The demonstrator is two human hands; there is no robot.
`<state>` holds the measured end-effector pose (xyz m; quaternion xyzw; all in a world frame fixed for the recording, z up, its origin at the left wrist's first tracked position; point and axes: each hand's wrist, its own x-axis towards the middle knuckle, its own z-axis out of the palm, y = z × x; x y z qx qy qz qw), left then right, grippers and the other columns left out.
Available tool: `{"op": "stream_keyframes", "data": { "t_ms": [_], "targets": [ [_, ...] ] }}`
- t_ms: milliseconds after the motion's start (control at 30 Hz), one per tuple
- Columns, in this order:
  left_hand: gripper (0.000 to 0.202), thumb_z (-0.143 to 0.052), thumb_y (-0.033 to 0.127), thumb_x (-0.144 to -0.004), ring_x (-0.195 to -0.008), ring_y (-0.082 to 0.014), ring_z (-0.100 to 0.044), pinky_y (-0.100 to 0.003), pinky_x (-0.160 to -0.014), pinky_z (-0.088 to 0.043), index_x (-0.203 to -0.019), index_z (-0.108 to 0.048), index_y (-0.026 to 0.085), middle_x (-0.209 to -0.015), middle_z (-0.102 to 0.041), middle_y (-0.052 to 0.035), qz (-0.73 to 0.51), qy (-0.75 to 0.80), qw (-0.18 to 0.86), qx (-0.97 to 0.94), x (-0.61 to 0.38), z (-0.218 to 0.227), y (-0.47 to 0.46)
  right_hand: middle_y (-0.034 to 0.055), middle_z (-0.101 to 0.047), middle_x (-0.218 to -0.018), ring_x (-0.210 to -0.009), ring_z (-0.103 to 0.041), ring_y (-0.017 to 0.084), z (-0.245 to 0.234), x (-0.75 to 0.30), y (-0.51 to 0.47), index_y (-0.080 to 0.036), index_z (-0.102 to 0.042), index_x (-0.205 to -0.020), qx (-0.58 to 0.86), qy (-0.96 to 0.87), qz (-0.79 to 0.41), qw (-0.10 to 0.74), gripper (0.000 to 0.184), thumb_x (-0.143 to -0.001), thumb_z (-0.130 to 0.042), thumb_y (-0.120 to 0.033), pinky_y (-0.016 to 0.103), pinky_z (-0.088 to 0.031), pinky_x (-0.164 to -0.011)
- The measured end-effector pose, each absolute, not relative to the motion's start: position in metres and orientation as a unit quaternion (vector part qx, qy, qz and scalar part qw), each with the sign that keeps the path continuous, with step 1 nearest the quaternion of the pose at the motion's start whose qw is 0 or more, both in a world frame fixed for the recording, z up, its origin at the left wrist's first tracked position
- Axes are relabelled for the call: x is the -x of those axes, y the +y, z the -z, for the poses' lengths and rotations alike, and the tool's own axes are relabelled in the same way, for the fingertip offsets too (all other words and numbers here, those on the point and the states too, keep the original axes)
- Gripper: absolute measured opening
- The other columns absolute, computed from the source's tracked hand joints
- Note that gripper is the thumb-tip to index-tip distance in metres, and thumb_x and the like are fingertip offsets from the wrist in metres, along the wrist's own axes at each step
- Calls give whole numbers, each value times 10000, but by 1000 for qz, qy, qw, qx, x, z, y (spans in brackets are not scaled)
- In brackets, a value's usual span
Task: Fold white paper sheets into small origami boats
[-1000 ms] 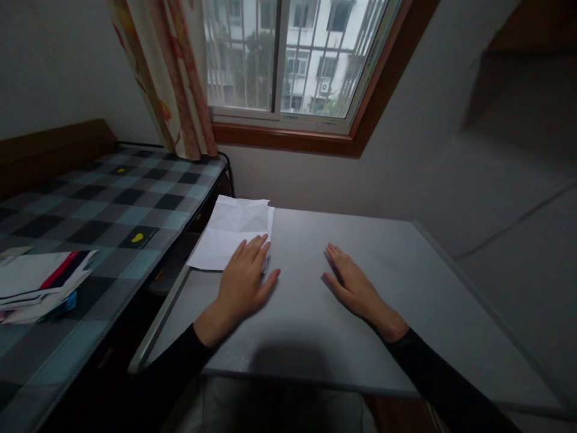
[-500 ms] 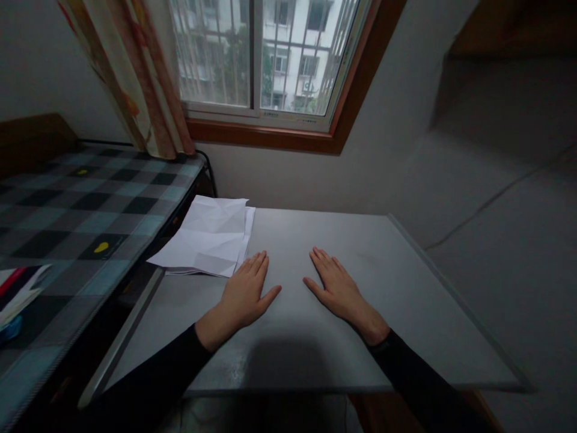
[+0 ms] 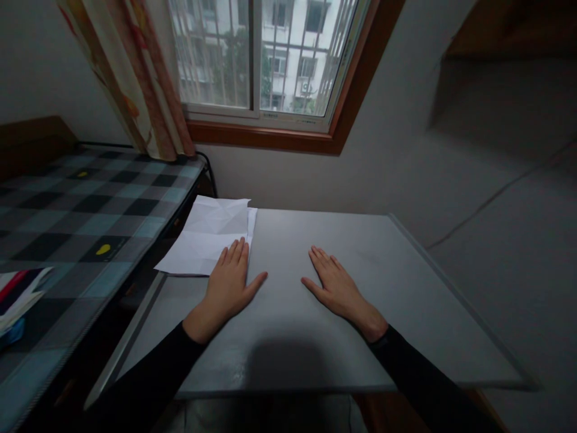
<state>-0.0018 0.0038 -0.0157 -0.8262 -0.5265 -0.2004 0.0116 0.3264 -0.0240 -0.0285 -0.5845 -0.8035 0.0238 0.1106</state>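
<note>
A stack of creased white paper lies at the far left corner of a grey table, overhanging its left edge. My left hand rests flat with fingers together and thumb out; its fingertips lie on the near right corner of the paper. My right hand lies flat and open on the bare tabletop, a little to the right of centre, touching nothing else. Both arms wear black sleeves.
A bed with a checked blue and black cover stands along the table's left side, with papers or booklets on its near end. A window with a patterned curtain is behind. A grey wall runs on the right.
My left hand has slid left and forward from the bare table onto the paper's corner. My right hand has stayed put. The view shifted slightly.
</note>
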Motion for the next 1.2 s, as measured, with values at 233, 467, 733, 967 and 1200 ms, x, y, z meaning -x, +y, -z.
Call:
{"op": "stream_keyframes", "data": {
  "t_ms": [233,467,733,967,1200],
  "targets": [
    [893,-470,682,-1088,-1681,-419,-380,-603,-1382,-325,-1696,-433,30,-1785,-392,-274,162,-551,3,818,12,38,5,173,-310,-1837,-1711,-330,354,28,-325,-25,-153,-270,-1811,589,-801,-22,108,879,-1113,-465,-651,596,-320,-1390],
    [922,-492,677,-1076,-1691,-420,-357,-594,-1381,-330,-1705,-401,10,-1787,-379,-289,171,-546,2,820,7,40,4,181,-313,-1838,-1716,-320,353,28,-324,-25,-147,-226,-1818,587,-802,-21,109,908,-1118,-438,-684,606,-322,-1383],
    [925,-498,677,-1071,-1692,-433,-350,-623,-1382,-322,-1710,-393,15,-1787,-379,-289,179,-542,-11,821,8,40,4,173,-311,-1842,-1714,-325,358,30,-325,-24,-160,-194,-1826,585,-803,-17,111,907,-1122,-443,-674,599,-323,-1383],
    [905,-537,663,-1064,-1686,-436,-361,-617,-1386,-317,-1685,-432,13,-1782,-386,-293,186,-542,-18,819,7,41,4,174,-343,-1834,-1705,-346,370,33,-325,-25,-178,-232,-1821,587,-799,-20,128,888,-1109,-505,-633,608,-324,-1382],
    [857,-693,674,-987,-1585,-460,-513,-619,-1320,-426,-1598,-565,86,-1704,-518,-283,200,-522,-33,829,16,21,8,203,-578,-1684,-1567,-542,417,22,-321,-19,-184,-611,-1601,561,-795,-37,226,661,-1040,-670,-530,652,-427,-1307]
  ]
}}
